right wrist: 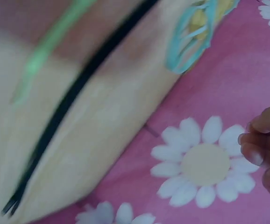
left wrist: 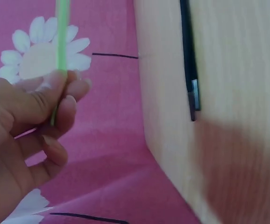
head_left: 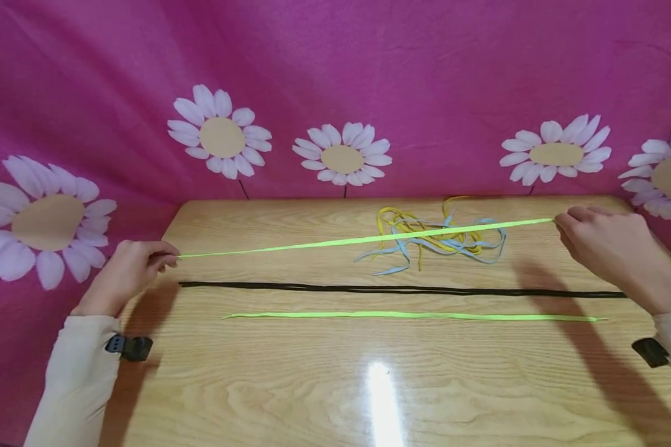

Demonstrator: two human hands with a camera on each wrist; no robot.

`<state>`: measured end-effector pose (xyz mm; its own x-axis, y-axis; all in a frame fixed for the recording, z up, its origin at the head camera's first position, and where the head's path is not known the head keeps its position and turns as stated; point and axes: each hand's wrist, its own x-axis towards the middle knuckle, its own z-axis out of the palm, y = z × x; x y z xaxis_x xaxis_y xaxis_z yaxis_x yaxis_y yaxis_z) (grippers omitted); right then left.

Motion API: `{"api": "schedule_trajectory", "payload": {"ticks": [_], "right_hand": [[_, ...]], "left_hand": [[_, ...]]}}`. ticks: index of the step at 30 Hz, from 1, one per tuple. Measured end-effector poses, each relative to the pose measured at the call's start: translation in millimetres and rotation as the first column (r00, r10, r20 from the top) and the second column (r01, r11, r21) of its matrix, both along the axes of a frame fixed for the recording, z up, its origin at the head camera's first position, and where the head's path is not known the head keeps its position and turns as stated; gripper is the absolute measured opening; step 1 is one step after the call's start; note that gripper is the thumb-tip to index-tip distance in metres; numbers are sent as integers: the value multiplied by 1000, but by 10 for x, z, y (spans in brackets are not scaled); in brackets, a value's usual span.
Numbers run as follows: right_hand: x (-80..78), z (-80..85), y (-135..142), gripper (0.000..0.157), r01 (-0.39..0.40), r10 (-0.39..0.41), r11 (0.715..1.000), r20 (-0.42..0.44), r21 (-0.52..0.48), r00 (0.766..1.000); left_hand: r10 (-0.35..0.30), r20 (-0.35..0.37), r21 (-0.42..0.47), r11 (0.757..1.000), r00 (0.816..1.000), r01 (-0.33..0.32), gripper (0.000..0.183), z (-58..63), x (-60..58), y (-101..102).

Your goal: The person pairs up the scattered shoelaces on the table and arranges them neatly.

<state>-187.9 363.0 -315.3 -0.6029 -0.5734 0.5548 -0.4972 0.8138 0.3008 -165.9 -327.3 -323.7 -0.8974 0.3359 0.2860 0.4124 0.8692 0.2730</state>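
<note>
A flat neon-green shoelace (head_left: 324, 243) is stretched taut above the table between both hands. My left hand (head_left: 131, 270) pinches one end between thumb and fingers; in the left wrist view the lace (left wrist: 61, 37) runs up from that pinch. At the other side my right hand (head_left: 620, 251) grips the opposite end, higher in the head view. Beneath it lie a pair of black shoelaces (head_left: 341, 287), side by side and nearly straight. Nearer to me a second neon-green shoelace (head_left: 414, 315) lies straight on the wood.
A loose tangle of yellow laces (head_left: 388, 217) and light-blue laces (head_left: 494, 248) lies toward the back of the wooden table (head_left: 268, 385). Behind and beside the table hangs a magenta cloth (head_left: 436, 74) printed with white daisies.
</note>
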Motion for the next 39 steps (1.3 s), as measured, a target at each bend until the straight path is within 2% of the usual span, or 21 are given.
{"api": "schedule_trajectory", "payload": {"ticks": [4,9,14,18,22,28,32,39], "right_hand": [[212,-86,236,35,-44,44,995,11,90,999],[439,-267,438,15,-39,22,980,90,196,996],[607,-474,575,20,-52,25,977,134,207,991],[678,-601,644,27,-69,28,974,189,214,982],[724,-685,679,24,-67,13,967,216,244,976],[774,-732,724,17,-73,22,963,195,259,981],[779,-763,731,18,-76,21,961,204,265,979],[774,-794,696,20,-17,-66,952,258,307,964]], "left_hand": [[-25,-13,25,999,1000,25,9,-81,68,111],[-35,-64,16,999,997,36,8,-249,195,253],[-79,-117,9,997,990,81,9,-417,306,353],[-133,-122,11,991,984,135,11,-513,353,405],[-149,-69,6,989,986,149,11,-557,379,436],[-143,81,-29,989,986,146,9,-543,397,501],[-152,116,-37,987,981,158,11,-558,398,524],[-139,218,-61,986,966,156,14,-558,357,573]]}}
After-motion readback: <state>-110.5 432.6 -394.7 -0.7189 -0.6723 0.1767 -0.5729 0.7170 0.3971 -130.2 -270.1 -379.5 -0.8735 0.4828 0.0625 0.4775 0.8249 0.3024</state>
